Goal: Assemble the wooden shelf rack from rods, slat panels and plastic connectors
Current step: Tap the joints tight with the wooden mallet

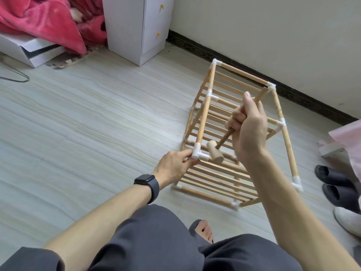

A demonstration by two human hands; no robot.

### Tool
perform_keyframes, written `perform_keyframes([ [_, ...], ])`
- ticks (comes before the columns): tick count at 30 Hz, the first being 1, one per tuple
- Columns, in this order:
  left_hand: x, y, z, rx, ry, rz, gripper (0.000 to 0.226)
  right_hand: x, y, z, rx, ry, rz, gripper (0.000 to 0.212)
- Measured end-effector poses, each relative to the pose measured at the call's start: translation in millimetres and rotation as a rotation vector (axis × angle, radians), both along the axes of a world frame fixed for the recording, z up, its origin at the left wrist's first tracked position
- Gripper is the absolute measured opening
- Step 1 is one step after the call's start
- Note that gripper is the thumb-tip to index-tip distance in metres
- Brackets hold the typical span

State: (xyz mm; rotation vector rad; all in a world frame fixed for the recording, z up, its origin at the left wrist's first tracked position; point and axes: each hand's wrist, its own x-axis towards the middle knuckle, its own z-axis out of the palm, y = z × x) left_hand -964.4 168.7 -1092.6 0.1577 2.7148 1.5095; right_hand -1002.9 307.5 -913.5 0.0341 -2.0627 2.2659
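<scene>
1. The pale wooden shelf rack with slat panels (pixel 204 118) is lying on its side on the grey wood-look floor (pixel 97 118), close to the wall with the dark skirting board (pixel 214 53). To me it looks nearly built, so this should be the firming-up stage.
2. The right hand (pixel 249 126) has its grip wrapped round the handle of a small wooden mallet (pixel 214 153), thumb up along the shaft. The mallet head sits just beside the white plastic elbow connector (pixel 199 154) at the near top corner. I can't tell if it's actually touching.
3. The left hand (pixel 173 165) has a light fingertip grip on the outer side of that same connector, bracing it.
4. To do this bit well, I'd hit in line with the rod that goes into the socket, not at an angle. Otherwise the joint just twists.
5. Short, soft taps are better than one big whack, since plastic sockets can crack.
6. Those left fingertips are very near the mallet head, so I'd slide them back along the rod a little.
7. The frame can skid on a smooth floor, so I'd push back against each tap.
8. Then I'd check that no bare rod end shows at the socket mouth.
</scene>
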Motion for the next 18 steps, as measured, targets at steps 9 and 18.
perform_keyframes([
  [9,-2,0,-14,-0.008,-0.008,0.025,0.014,3,-45,-32,0.037,0.236,0.078,0.049],
  [18,-1,2,-14,0.017,-0.06,0.049,0.016,4,-56,-41,0.135,0.24,0.191,0.045],
])
